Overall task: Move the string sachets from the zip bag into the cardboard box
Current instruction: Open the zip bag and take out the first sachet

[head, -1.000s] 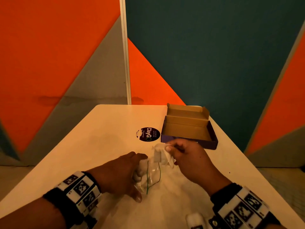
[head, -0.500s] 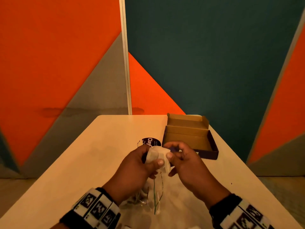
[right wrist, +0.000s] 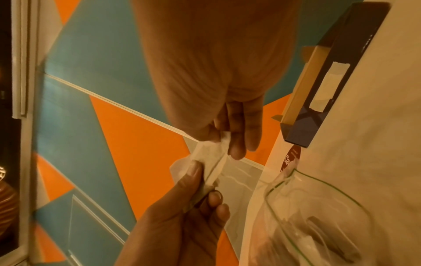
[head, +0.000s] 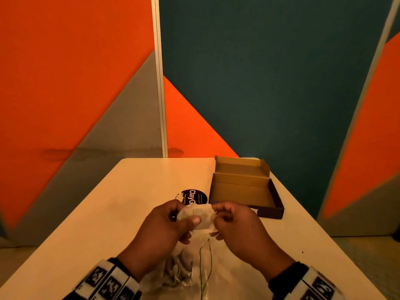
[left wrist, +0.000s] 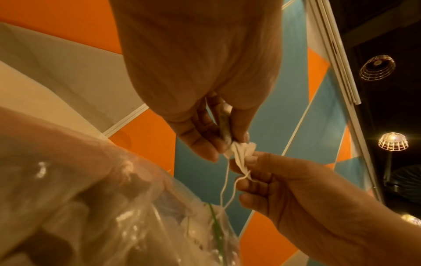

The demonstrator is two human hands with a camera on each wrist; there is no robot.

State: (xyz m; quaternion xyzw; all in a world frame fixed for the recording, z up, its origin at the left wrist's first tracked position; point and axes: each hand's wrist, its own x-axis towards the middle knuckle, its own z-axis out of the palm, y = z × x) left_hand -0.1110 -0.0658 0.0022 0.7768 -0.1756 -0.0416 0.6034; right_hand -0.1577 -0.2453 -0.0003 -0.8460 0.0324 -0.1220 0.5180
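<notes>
Both hands pinch one sachet [head: 198, 215] held up between them: left hand [head: 161, 232] by thumb and fingers, right hand [head: 242, 230] at its edge, apparently to free its string. Bag [head: 184, 269] lies below the fingers; box [head: 244, 189] beyond, open to receive.

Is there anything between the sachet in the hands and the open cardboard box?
Nothing visible. The sachet is held above the table, pinched by the left hand and the right hand. The cardboard box sits open just beyond it, apparently empty. Its string trails towards the zip bag and might snag.
</notes>
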